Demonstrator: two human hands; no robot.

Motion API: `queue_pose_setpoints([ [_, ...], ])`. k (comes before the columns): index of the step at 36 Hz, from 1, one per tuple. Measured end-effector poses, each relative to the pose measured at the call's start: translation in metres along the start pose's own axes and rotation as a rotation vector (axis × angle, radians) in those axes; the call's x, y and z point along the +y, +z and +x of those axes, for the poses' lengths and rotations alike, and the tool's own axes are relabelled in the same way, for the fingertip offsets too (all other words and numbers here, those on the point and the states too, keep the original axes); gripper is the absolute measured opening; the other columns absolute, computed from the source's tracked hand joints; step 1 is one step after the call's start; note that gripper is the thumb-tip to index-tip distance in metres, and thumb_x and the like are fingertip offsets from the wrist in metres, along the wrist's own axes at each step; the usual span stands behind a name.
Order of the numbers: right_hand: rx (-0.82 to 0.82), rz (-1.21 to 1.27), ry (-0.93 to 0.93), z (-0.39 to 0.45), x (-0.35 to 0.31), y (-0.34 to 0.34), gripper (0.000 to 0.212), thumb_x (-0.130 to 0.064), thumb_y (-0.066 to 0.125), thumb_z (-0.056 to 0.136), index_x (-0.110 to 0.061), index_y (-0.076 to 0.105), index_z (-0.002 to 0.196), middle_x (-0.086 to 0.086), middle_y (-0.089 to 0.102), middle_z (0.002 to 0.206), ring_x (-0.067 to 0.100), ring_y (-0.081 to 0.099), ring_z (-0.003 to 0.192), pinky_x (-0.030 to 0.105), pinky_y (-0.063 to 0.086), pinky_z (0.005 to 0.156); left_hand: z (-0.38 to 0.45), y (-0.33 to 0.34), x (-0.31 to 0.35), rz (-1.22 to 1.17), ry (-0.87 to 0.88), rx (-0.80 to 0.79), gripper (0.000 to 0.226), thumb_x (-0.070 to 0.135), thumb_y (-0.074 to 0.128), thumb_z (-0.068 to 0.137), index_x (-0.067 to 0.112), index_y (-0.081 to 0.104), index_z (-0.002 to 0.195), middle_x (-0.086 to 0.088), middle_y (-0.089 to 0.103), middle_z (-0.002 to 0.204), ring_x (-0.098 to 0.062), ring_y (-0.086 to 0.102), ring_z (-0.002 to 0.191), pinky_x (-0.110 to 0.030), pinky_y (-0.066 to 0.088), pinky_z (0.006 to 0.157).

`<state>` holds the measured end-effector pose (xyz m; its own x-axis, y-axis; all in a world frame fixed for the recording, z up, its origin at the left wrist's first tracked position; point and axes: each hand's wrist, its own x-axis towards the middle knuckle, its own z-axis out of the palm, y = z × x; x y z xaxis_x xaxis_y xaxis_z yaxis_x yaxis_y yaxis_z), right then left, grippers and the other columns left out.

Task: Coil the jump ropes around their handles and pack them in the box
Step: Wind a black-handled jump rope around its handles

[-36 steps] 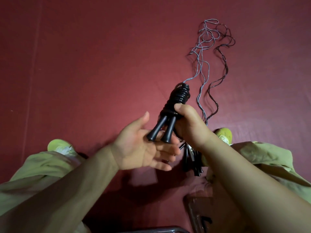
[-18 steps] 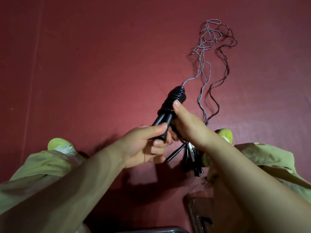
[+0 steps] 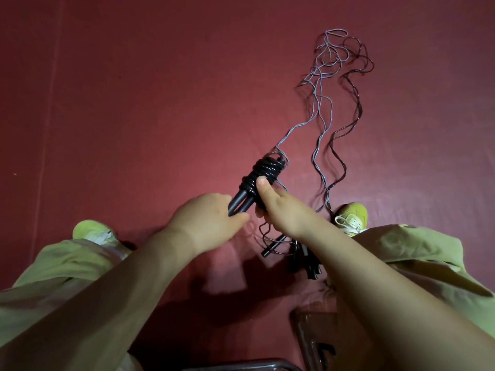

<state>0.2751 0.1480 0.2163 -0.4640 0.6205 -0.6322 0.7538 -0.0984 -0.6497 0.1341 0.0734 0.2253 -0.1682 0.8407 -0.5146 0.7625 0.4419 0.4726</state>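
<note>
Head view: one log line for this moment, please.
stage: coiling | right hand: grips coiled jump rope | left hand: holds its handles | loose ropes: on floor

- I see a dark red floor all around me.
- A thin straight line runs down the floor, far to the left of my left shoe.
- My right shoe is yellow-green too, well apart from the left shoe.
- Light falls on the floor ahead of the left shoe; dark shadows lie behind it.
- A brown thing sits behind my shoes.
</note>
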Motion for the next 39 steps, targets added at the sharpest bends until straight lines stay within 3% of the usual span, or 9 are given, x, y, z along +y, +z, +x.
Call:
queue_pose_setpoints([
  [4,-0.072,0.166,0.154,0.000,0.001,0.002,0.082,-0.092,0.023,0.069,-0.017,0.054,0.067,-0.011,0.034,0.044,0.009,0.030,0.038,0.025,0.021,0.046,-0.003,0.004,0.001,0.225,0.067,0.076,0.040,0.050,0.048,0.090,0.020,0.036,0.066,0.004,0.047,0.071,-0.027,0.056,0.079,-0.032,0.037,0.061],
  [8,-0.085,0.200,0.201,0.001,0.003,0.000,0.074,-0.087,0.034,0.074,-0.016,0.052,0.066,-0.011,0.030,0.041,0.010,0.027,0.034,0.025,0.020,0.044,0.000,0.006,0.000,0.191,0.119,0.063,0.040,0.050,0.051,0.089,0.019,0.038,0.068,0.005,0.045,0.071,-0.025,0.052,0.075,-0.033,0.035,0.061],
  [12,-0.068,0.263,0.168,0.001,0.001,-0.002,0.062,-0.080,0.039,0.066,-0.020,0.047,0.055,-0.010,0.029,0.041,0.011,0.024,0.036,0.028,0.018,0.046,0.000,0.009,0.000,-0.331,0.063,-0.232,0.038,0.058,0.061,0.074,0.021,0.050,0.074,0.006,0.054,0.069,-0.012,0.051,0.063,-0.036,0.042,0.064],
  [14,-0.060,0.349,0.125,0.001,-0.001,-0.005,0.053,-0.073,0.041,0.066,-0.022,0.041,0.051,-0.009,0.028,0.043,0.012,0.021,0.039,0.029,0.016,0.046,-0.005,0.009,0.003,-0.727,-0.027,-0.429,0.057,0.068,0.055,0.057,0.021,0.058,0.088,0.003,0.065,0.078,-0.010,0.059,0.069,-0.038,0.050,0.075],
  [16,-0.080,0.428,0.069,-0.001,-0.005,-0.007,0.046,-0.067,0.041,0.068,-0.023,0.039,0.055,-0.007,0.026,0.048,0.011,0.019,0.043,0.028,0.014,0.046,-0.007,0.011,0.003,-1.002,-0.080,-0.591,0.057,0.065,0.056,0.062,0.017,0.060,0.092,0.000,0.067,0.077,-0.013,0.061,0.068,-0.034,0.051,0.072],
  [21,-0.113,0.508,-0.077,-0.003,-0.011,-0.008,0.058,-0.071,0.041,0.060,-0.015,0.044,0.077,0.003,0.029,0.062,0.016,0.020,0.053,0.035,0.013,0.054,-0.009,0.010,0.006,-1.293,-0.135,-0.582,0.033,0.044,0.057,0.072,0.013,0.054,0.082,0.001,0.054,0.059,-0.010,0.049,0.049,-0.025,0.048,0.054],
  [29,-0.100,0.286,-0.071,-0.010,-0.011,-0.014,0.060,-0.075,0.029,0.086,-0.018,0.041,0.069,-0.006,0.032,0.053,0.006,0.028,0.045,0.021,0.024,0.046,-0.003,0.012,0.007,-0.975,-0.071,-0.381,0.014,0.025,0.060,0.090,0.019,0.055,0.078,0.011,0.056,0.052,-0.005,0.047,0.046,-0.024,0.038,0.057],
  [34,-0.066,0.217,0.011,-0.007,-0.013,-0.012,0.065,-0.078,0.028,0.085,-0.016,0.044,0.072,-0.009,0.029,0.046,0.007,0.027,0.040,0.026,0.022,0.048,0.001,0.013,0.003,-0.766,-0.013,-0.273,0.030,0.044,0.063,0.067,0.016,0.057,0.077,0.012,0.059,0.052,-0.006,0.050,0.049,-0.026,0.041,0.056],
  [39,0.037,0.227,0.048,-0.003,-0.014,-0.007,0.059,-0.070,0.034,0.089,-0.017,0.049,0.066,-0.007,0.042,0.054,0.010,0.036,0.048,0.026,0.026,0.051,0.004,0.010,0.001,-0.386,-0.003,-0.033,0.036,0.047,0.070,0.075,0.013,0.059,0.074,-0.005,0.069,0.067,-0.026,0.062,0.062,-0.042,0.050,0.065],
])
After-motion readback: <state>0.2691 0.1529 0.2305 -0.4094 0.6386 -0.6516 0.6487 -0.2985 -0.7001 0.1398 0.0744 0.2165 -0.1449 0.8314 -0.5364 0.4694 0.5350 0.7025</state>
